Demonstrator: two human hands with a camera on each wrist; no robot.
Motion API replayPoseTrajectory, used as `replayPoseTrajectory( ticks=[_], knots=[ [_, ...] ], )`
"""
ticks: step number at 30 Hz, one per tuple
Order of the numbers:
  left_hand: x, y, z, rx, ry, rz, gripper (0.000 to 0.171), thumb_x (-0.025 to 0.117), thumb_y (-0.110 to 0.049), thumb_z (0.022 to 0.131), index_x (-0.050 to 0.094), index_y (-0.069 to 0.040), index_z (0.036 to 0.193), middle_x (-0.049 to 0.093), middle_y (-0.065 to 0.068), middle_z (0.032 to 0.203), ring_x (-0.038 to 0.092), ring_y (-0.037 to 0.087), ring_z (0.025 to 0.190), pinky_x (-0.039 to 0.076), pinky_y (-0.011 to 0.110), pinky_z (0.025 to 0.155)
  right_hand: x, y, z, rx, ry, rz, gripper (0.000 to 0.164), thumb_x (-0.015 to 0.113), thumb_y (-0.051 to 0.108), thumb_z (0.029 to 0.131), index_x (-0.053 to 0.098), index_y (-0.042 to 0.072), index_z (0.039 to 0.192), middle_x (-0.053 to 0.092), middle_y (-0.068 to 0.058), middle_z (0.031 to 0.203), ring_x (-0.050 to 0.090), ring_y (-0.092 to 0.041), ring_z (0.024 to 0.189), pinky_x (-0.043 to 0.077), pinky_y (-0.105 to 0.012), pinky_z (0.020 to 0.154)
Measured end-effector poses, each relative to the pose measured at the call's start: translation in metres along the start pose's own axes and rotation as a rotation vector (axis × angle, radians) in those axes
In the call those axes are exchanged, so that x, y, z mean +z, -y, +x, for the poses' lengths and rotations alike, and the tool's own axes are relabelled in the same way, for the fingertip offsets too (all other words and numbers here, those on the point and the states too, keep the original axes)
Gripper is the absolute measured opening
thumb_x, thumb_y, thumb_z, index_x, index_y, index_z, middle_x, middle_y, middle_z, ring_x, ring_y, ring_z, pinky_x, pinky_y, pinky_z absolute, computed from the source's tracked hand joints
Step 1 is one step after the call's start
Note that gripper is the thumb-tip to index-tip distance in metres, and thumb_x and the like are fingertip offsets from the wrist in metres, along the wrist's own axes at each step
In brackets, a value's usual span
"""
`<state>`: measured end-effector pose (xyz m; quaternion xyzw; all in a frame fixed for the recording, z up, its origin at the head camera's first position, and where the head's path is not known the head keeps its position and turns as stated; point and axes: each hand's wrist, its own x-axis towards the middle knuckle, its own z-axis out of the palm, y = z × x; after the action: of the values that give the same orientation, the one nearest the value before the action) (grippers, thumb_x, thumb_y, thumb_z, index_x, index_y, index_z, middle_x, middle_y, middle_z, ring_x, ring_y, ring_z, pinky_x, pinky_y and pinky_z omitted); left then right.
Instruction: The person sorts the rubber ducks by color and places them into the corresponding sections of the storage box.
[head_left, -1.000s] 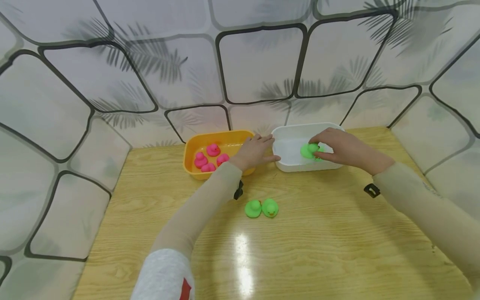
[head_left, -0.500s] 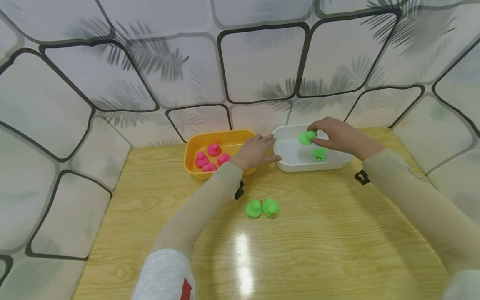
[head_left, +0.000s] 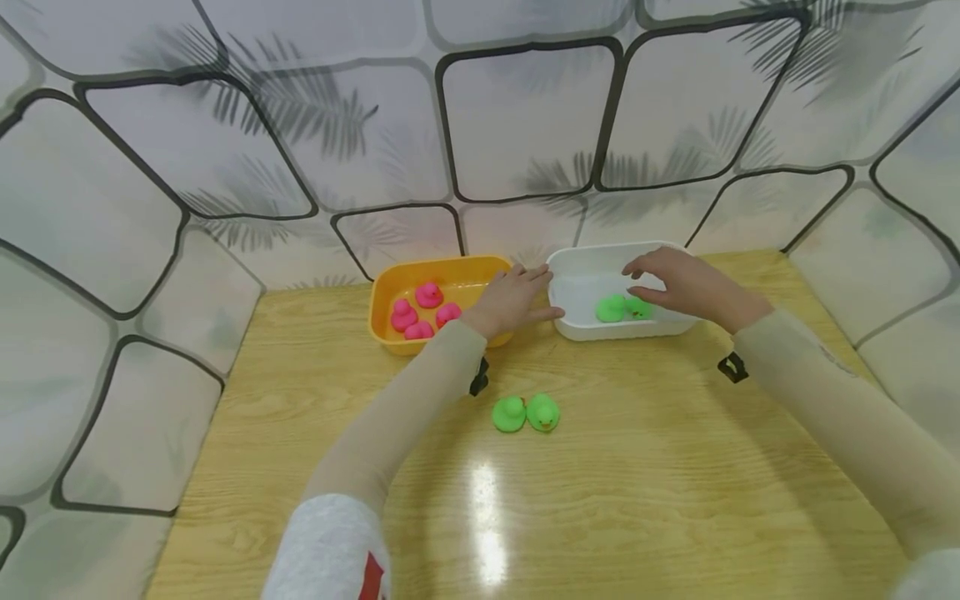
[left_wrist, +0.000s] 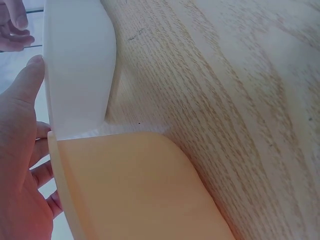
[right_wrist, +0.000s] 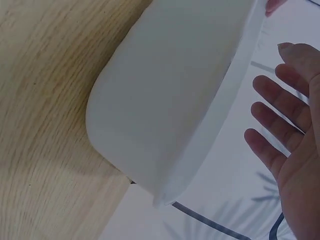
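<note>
Above the right part of the white basin my right hand hovers with fingers apart, holding nothing. Below it, a green rubber duck and a second green duck sit side by side on the basin's floor. My left hand spreads over the right end of the orange basin, its fingertips at the white basin's left rim. In the left wrist view the thumb lies along the white basin's rim. Several pink rubber ducks sit in the orange basin's left part.
Two more green ducks, one facing away and one facing me, stand close together on the wooden table in front of the basins. A patterned wall covering rises behind the table and along both sides.
My right hand lifted a green duck toward the back of the white basin, then set it down beside the other and let go. The left hand has stayed in place.
</note>
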<state>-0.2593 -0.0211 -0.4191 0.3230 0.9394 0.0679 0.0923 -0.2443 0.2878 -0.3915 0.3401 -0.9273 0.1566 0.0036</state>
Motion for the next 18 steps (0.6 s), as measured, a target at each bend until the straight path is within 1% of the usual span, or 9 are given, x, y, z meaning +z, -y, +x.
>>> replayPoseTrajectory(
  ticks=[5, 9, 12, 18],
  knots=[
    [-0.001, 0.000, 0.001, -0.006, 0.003, 0.000, 0.083, 0.050, -0.066, 0.102, 0.035, -0.013, 0.163, 0.028, 0.005, 0.171, 0.032, 0.034, 0.153, 0.029, 0.055, 0.123, 0.002, 0.002, -0.005, -0.033, -0.018, -0.027, 0.026, 0.076, 0.011, 0.096, 0.072, -0.002, 0.118, 0.073, -0.017, 0.116, 0.064, -0.037, 0.110, 0.049, -0.056, 0.098],
    [-0.001, 0.000, 0.001, -0.008, 0.006, -0.004, 0.083, 0.050, -0.066, 0.102, 0.034, -0.013, 0.163, 0.028, 0.005, 0.171, 0.031, 0.035, 0.153, 0.028, 0.055, 0.123, 0.005, 0.006, -0.009, -0.102, -0.051, -0.040, 0.027, 0.079, 0.008, 0.092, 0.071, -0.003, 0.116, 0.073, -0.017, 0.114, 0.066, -0.037, 0.108, 0.051, -0.055, 0.095],
    [0.000, 0.000, 0.001, -0.009, 0.007, 0.001, 0.084, 0.049, -0.067, 0.102, 0.034, -0.013, 0.164, 0.028, 0.005, 0.171, 0.031, 0.035, 0.153, 0.028, 0.055, 0.123, 0.006, 0.012, -0.012, -0.153, -0.076, -0.035, 0.029, 0.081, 0.005, 0.089, 0.071, -0.003, 0.115, 0.074, -0.017, 0.112, 0.067, -0.037, 0.105, 0.052, -0.055, 0.093],
    [0.000, 0.000, 0.001, -0.007, 0.003, 0.002, 0.083, 0.049, -0.067, 0.102, 0.034, -0.013, 0.163, 0.028, 0.005, 0.171, 0.032, 0.035, 0.153, 0.028, 0.055, 0.123, 0.009, 0.030, -0.018, -0.186, -0.087, -0.012, 0.029, 0.081, 0.006, 0.089, 0.072, 0.000, 0.115, 0.074, -0.013, 0.110, 0.067, -0.032, 0.103, 0.053, -0.052, 0.090]
  ],
)
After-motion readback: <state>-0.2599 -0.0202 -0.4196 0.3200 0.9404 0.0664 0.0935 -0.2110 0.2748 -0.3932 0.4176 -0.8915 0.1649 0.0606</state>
